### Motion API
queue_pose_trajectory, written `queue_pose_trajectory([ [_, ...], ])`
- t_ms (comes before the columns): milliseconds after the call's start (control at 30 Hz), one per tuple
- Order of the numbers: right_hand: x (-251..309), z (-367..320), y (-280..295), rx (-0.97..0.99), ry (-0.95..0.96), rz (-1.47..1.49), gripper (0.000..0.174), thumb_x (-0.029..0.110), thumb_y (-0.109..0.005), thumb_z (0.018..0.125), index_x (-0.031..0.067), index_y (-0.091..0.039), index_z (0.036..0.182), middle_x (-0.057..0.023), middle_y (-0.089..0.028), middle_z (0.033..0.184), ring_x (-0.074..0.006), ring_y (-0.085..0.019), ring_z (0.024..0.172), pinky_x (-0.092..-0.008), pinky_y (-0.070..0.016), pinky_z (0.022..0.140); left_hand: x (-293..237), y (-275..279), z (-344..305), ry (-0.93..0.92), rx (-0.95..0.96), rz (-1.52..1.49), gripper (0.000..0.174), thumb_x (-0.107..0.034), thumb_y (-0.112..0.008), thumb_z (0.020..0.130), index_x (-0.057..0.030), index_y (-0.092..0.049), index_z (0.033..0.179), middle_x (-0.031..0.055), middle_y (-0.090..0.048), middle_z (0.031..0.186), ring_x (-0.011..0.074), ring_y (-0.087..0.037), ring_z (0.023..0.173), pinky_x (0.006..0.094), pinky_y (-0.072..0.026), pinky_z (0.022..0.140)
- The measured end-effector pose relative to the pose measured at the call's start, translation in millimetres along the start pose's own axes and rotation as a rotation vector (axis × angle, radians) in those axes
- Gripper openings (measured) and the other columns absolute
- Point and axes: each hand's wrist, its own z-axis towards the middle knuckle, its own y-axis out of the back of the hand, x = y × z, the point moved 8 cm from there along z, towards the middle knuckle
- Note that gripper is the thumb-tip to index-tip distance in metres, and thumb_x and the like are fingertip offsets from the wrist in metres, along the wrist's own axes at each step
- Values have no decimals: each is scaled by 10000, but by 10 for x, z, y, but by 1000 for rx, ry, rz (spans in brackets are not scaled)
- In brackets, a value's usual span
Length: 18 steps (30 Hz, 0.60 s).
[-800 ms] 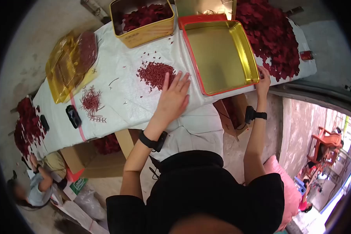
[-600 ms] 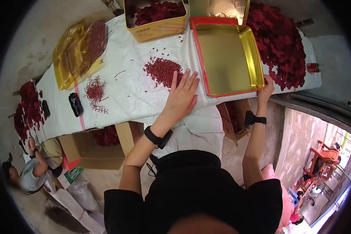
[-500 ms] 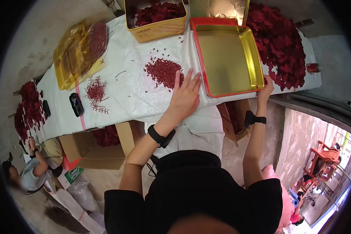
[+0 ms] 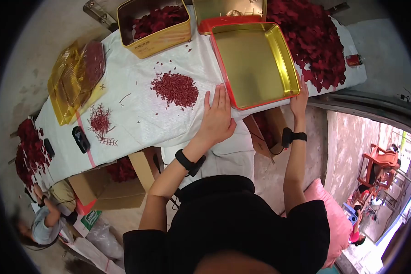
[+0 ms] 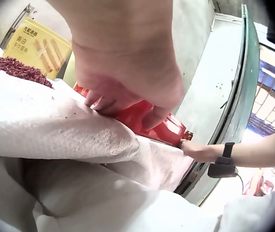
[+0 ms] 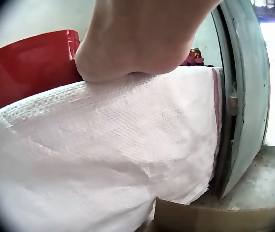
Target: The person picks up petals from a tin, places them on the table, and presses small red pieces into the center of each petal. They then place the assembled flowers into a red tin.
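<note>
A large, shallow red tin (image 4: 255,68) with a shiny gold inside lies near the front edge of the white cloth. My left hand (image 4: 218,118) rests by its left wall, fingers straight; in the left wrist view the hand (image 5: 127,92) overlaps the red wall. The right hand (image 4: 299,102) is at the tin's front right corner, fingers stretched along its right side. From the right wrist, the hand (image 6: 132,43) appears beside the red wall (image 6: 31,67), its fingertips hidden. To the left of my left hand lies a heap of small dark red bits (image 4: 176,90).
A yellow tin (image 4: 157,42) with dark red flakes stands behind the heap. More flakes (image 4: 315,45) are piled at the right. A yellow plastic tray (image 4: 68,86), a twiggy bunch (image 4: 100,121) and a black object (image 4: 81,139) lie leftward. Cardboard boxes (image 4: 118,196) sit below; another person (image 4: 48,223) is far left.
My left hand has slid right, from the heap's edge to the red tin's left wall. The right hand's fingers now reach farther along the tin's right side. The head view has shifted.
</note>
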Motion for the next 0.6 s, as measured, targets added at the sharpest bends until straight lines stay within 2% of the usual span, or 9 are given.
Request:
queue_pose_trajectory([
  [67, -77, -2, -18, 11, 16, -36, 552, 452, -295, 963, 123, -400, 1393, -30, -384, 1455, -312, -297, 1363, -473, -215, 1104, -14, -10, 11, -9, 4, 5, 778, -266, -560, 720, 165, -317, 1321, 315, -234, 1446, 409, -171, 1389, 568, -104, 1099],
  [167, -124, 39, 73, 29, -1, 11, 542, 371, -387, 931, 79, -398, 1387, -194, -389, 1416, -353, -313, 1340, -454, -226, 1097, -70, -38, 4, -4, 27, 3, 788, -280, -571, 712, 142, -326, 1331, 297, -235, 1454, 409, -178, 1386, 562, -126, 1097],
  [200, -156, 41, 57, 40, 14, -30, 523, 333, -418, 923, 80, -415, 1381, -208, -376, 1424, -352, -314, 1342, -426, -233, 1100, -79, -40, 11, -2, 35, 3, 792, -285, -575, 709, 134, -329, 1335, 291, -235, 1458, 409, -180, 1385, 560, -133, 1096],
  [300, -395, 51, 9, 19, -42, 203, 468, 347, -353, 973, 106, -465, 1359, -48, -432, 1426, -283, -280, 1379, -423, -220, 1106, -61, 8, 0, -18, 1, -40, 753, -260, -567, 730, 126, -336, 1335, 280, -232, 1463, 401, -189, 1384, 563, -138, 1094],
  [367, -512, 136, 6, 98, -256, 532, 452, 338, -403, 975, 57, -501, 1316, -61, -480, 1372, -228, -364, 1311, -362, -256, 1081, 57, 76, 35, -7, -47, -47, 714, -228, -554, 757, 119, -333, 1341, 272, -229, 1466, 396, -199, 1381, 550, -136, 1102],
  [433, -383, 262, 116, 183, -477, 856, 445, 329, -453, 977, 8, -537, 1273, -75, -527, 1318, -174, -449, 1242, -301, -293, 1056, 190, 175, 110, 49, -129, -30, 678, -200, -541, 785, 112, -327, 1348, 268, -228, 1467, 391, -206, 1379, 532, -134, 1112],
  [467, -203, 312, 209, 162, -467, 735, 429, 293, -522, 954, -5, -541, 1262, -67, -603, 1177, -120, -539, 1070, -254, -384, 951, 262, 263, 144, 96, -186, -7, 662, -189, -534, 799, 108, -323, 1352, 268, -229, 1467, 390, -209, 1379, 521, -133, 1117],
  [567, -412, 336, -57, 290, -374, 608, 424, 250, -574, 936, -11, -535, 1267, -49, -628, 1102, -77, -544, 973, -224, -413, 868, 464, 181, 233, 223, -249, 112, 651, -195, -516, 839, 98, -291, 1376, 265, -209, 1477, 397, -196, 1382, 482, -133, 1133],
  [600, -442, 368, 8, 119, -340, 575, 359, 224, -602, 902, -19, -598, 1167, -26, -659, 860, -64, -547, 761, -222, -448, 709, 520, 53, 274, 234, -251, 137, 655, -204, -512, 843, 99, -287, 1378, 265, -203, 1480, 398, -190, 1383, 482, -134, 1133],
])
